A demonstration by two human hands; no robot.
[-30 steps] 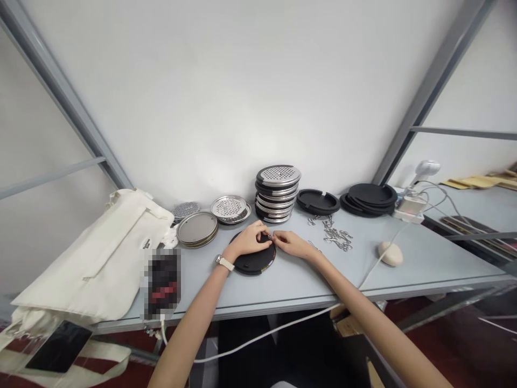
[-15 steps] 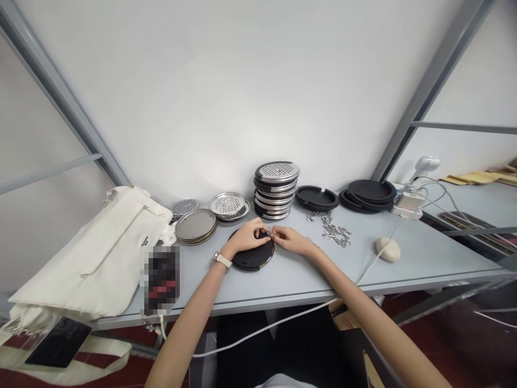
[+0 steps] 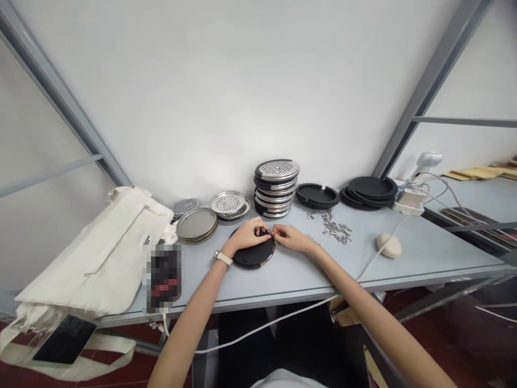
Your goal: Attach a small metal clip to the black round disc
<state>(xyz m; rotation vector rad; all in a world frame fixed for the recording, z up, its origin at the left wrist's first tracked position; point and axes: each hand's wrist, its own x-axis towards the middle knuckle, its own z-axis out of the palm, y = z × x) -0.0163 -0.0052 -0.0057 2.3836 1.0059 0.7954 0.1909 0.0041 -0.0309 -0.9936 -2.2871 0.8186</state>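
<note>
A black round disc (image 3: 253, 258) with a coloured strip along part of its rim lies flat on the table, close to the front. My left hand (image 3: 251, 237) rests over its far side, thumb and fingers closed at the rim. Touching those fingertips from the right, my right hand (image 3: 291, 238) pinches at the same spot on the rim. A small silvery glint shows between the fingertips; the piece itself is mostly hidden. Small metal hooks (image 3: 337, 230) lie in a loose heap to the right, beyond my right hand.
Behind my hands stands a tall stack of perforated metal discs in black rings (image 3: 277, 188). Plain metal discs (image 3: 197, 223) are left, black rings (image 3: 317, 196) and black discs (image 3: 372, 188) right. A white bag (image 3: 92, 253), a cream mouse (image 3: 389, 246) and a white cable (image 3: 266, 327) surround the work.
Both hands stay at the disc's rim with almost the same grip. The whole view has shifted slightly; nothing on the table has visibly moved.
</note>
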